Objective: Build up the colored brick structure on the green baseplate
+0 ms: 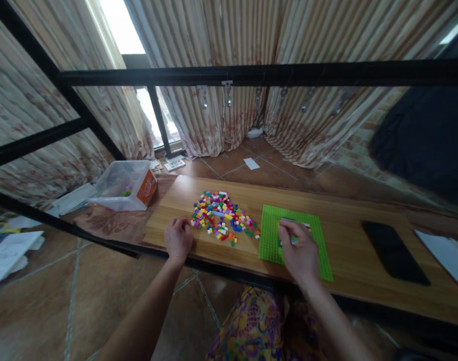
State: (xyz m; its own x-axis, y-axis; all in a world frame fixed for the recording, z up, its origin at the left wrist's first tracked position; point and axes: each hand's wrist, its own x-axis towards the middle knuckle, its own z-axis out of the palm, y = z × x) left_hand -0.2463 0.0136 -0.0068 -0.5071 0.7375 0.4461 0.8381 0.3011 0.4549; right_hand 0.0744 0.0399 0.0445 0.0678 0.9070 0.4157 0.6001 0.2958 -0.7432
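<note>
My right hand (299,250) is over the green studded baseplate (268,235), thumb and fingers pinched together. Whatever sits between those fingertips is too small or hidden to make out. Partly covered by this hand, several coloured toy bricks (295,239) sit on the plate, white, red, blue and yellow among them. My left hand (179,239) rests at the table's near edge, fingers curled closed, just left of a loose pile of small multicoloured bricks (217,213). Its palm is turned away, so its contents are hidden.
A clear plastic box (127,185) with an orange label stands left of the wooden table (345,225). A black flat slab (394,250) and white paper (445,255) lie to the right. A black metal rail (251,75) crosses in front of curtains.
</note>
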